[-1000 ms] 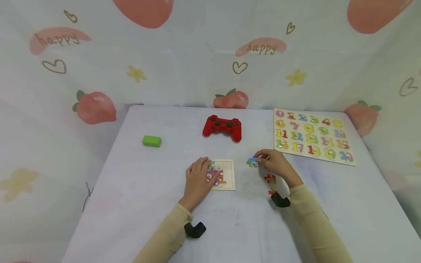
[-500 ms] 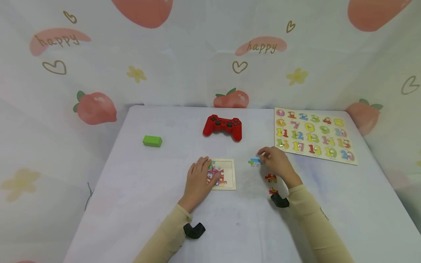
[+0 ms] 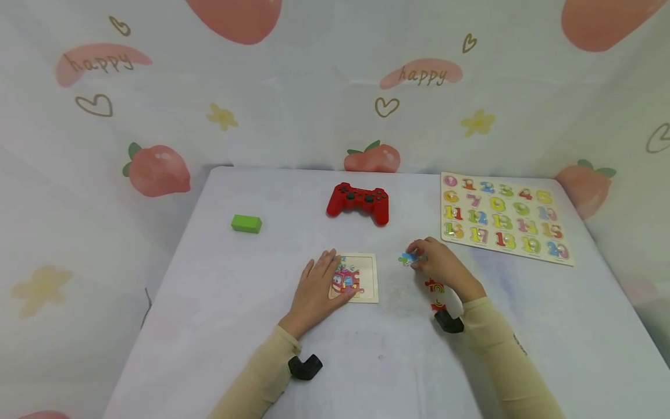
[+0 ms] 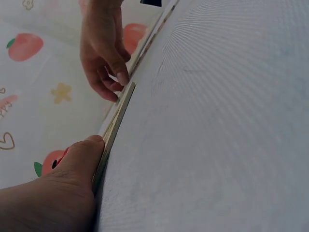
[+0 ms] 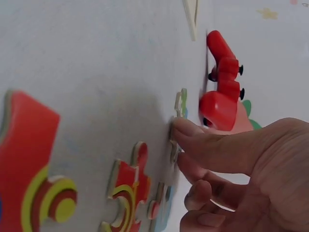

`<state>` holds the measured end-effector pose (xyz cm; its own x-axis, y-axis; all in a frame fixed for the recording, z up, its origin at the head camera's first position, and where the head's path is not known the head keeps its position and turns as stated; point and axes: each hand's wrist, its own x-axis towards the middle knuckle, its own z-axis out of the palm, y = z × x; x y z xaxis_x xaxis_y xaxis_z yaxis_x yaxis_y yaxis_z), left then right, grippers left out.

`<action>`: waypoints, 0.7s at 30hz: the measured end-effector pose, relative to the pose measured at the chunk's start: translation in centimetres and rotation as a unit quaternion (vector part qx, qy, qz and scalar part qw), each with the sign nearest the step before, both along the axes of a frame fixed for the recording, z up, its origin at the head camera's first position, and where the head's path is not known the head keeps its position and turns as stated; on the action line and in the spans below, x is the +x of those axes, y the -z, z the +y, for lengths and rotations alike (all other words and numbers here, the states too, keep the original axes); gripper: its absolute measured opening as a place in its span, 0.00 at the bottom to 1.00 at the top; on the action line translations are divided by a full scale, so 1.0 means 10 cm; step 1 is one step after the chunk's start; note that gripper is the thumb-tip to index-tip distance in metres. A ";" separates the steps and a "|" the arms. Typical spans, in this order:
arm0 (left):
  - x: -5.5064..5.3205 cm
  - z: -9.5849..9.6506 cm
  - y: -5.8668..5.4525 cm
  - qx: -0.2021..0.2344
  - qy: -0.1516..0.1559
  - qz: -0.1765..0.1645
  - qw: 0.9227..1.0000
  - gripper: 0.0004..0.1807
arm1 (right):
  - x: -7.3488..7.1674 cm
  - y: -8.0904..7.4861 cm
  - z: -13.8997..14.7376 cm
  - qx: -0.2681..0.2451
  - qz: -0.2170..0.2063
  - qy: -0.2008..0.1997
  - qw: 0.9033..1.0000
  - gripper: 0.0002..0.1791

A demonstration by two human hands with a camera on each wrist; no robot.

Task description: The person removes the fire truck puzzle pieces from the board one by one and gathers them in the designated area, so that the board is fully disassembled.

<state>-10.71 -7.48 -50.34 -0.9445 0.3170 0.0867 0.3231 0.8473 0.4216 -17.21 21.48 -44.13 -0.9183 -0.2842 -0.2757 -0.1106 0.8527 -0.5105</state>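
My left hand (image 3: 315, 291) rests on the left side of a small wooden puzzle board (image 3: 370, 279), its thumb lying along the near edge. Part of a red vehicle picture (image 3: 345, 281) is fitted in the board, partly covered by the hand. To the right, my right hand (image 3: 444, 267) pinches a blue-and-green jigsaw piece (image 3: 405, 260) between thumb and forefinger, low at the tabletop. In the right wrist view the thumb lies against this piece (image 5: 181, 102). Red-and-yellow jigsaw pieces (image 3: 434, 286) lie under the right wrist, face up; one red piece (image 5: 29, 154) looms close in the right wrist view.
A red game controller (image 3: 358, 202) lies beyond the puzzle board. At the back right is a number board (image 3: 505, 221) with several rows of coloured numerals. A green block (image 3: 246, 223) sits at the left. A patterned cloth backdrop (image 3: 293, 87) hangs behind the table.
The right fingers lifted slightly off the blue-and-green piece half a second ago and now pinch it. The left thumb has slid toward the board's near edge, uncovering more of the picture.
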 end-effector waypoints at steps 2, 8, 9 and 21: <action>0.00 0.00 0.01 -0.006 -0.001 0.007 1.000 0.45 | 0.01 -0.01 -0.02 -0.004 0.010 0.002 1.000 0.16; 0.00 -0.01 0.01 0.001 0.005 0.021 1.000 0.43 | 0.12 -0.07 -0.27 -0.039 0.052 -0.024 0.998 0.14; 0.00 -0.01 0.01 0.004 0.006 0.021 1.000 0.43 | 0.15 -0.07 -0.34 -0.043 0.057 -0.034 0.997 0.14; 0.01 -0.02 0.03 0.004 0.018 0.051 0.999 0.40 | 0.35 0.07 -1.03 -0.020 0.052 -0.080 0.995 0.15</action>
<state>-10.61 -7.71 -50.59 -0.9187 0.3491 0.1846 0.3946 0.8316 0.3909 -13.75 11.21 -44.87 -0.8835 -0.4378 -0.1667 -0.2975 0.7992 -0.5223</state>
